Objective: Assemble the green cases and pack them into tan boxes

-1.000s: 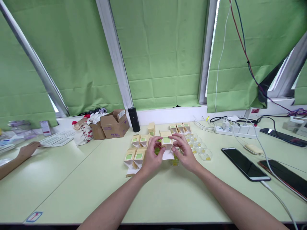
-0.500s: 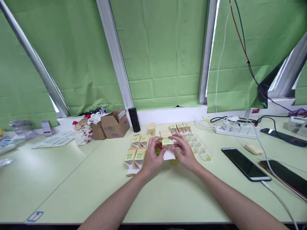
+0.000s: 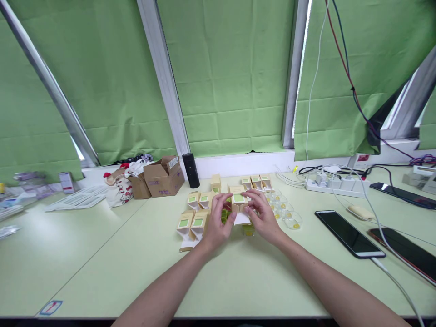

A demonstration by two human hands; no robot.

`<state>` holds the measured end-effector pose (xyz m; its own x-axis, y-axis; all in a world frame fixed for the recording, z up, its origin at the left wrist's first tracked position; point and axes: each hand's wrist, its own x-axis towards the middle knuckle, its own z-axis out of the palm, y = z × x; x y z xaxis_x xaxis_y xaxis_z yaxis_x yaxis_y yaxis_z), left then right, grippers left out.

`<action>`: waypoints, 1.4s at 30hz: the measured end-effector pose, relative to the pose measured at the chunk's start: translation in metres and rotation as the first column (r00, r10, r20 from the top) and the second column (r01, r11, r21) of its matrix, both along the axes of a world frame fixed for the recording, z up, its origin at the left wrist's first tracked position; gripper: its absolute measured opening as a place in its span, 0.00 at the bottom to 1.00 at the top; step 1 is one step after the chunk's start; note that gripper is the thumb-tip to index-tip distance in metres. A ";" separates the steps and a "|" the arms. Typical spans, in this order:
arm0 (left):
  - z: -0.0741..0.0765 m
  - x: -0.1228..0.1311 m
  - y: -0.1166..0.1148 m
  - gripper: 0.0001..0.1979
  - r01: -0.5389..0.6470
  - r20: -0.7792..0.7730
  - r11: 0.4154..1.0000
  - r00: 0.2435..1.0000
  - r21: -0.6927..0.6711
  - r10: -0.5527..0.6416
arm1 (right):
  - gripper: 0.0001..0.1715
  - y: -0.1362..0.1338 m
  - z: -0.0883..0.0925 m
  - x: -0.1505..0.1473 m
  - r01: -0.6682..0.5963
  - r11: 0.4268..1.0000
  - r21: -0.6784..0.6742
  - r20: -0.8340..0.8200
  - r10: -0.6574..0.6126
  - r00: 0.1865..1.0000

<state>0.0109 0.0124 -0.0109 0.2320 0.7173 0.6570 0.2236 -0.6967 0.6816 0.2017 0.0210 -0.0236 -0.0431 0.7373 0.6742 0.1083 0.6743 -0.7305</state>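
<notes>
Between my two hands is a small tan cardboard box (image 3: 239, 200) with a green square on its face and a white flap hanging toward me. My left hand (image 3: 220, 222) is closed on the box's left side, thumb low and fingers above. From the right, my right hand (image 3: 265, 217) grips the opposite side in the same way. Just below, a clear container with yellow-green contents (image 3: 249, 230) is partly hidden. More tan boxes with green squares (image 3: 198, 221) stand left of my left hand. Clear round containers with yellow bits (image 3: 292, 221) lie right of my right hand.
Behind my hands stand more small boxes (image 3: 256, 183). A black cylinder (image 3: 191, 170) and a brown carton (image 3: 165, 177) sit at the back left. Rightward lie a phone (image 3: 349, 233) on a cable, another phone (image 3: 408, 252) and a power strip (image 3: 335, 187).
The box has shifted very slightly to the right, and its white flap looks a little higher. Both hands keep their grip; the other things stay put.
</notes>
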 end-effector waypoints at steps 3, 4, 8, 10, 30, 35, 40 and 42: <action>0.001 -0.002 0.000 0.33 0.074 -0.031 0.997 0.997 0.019 -0.074 | 0.20 0.000 0.001 0.000 0.010 1.000 -0.008 -0.011 -0.010 1.000; 0.001 -0.002 0.000 0.37 0.095 -0.043 0.995 0.995 0.023 -0.094 | 0.20 0.000 0.002 0.001 0.016 1.000 -0.010 -0.012 -0.016 1.000; -0.002 -0.002 0.003 0.48 0.139 -0.073 0.990 0.988 0.031 -0.137 | 0.20 0.000 0.002 0.001 0.034 0.999 -0.004 -0.013 -0.035 0.999; -0.004 -0.001 0.003 0.47 0.116 -0.071 0.993 0.991 0.020 -0.115 | 0.20 0.000 0.001 0.001 0.031 1.000 -0.003 -0.010 -0.031 0.999; -0.004 0.001 0.004 0.32 0.130 0.141 0.980 0.984 -0.149 -0.109 | 0.22 -0.002 -0.001 0.002 -0.062 0.998 0.020 0.001 0.062 0.998; -0.004 0.001 0.004 0.32 0.170 0.187 0.970 0.973 -0.171 -0.137 | 0.23 -0.005 0.000 0.002 -0.082 0.996 0.027 0.011 0.082 0.997; -0.004 0.001 0.003 0.30 0.174 0.204 0.970 0.969 -0.170 -0.138 | 0.23 -0.008 0.003 0.002 -0.097 0.994 0.042 0.027 0.096 0.995; -0.004 0.000 0.003 0.29 0.175 0.206 0.968 0.969 -0.181 -0.137 | 0.23 -0.008 0.004 0.001 -0.092 0.994 0.055 0.035 0.090 0.995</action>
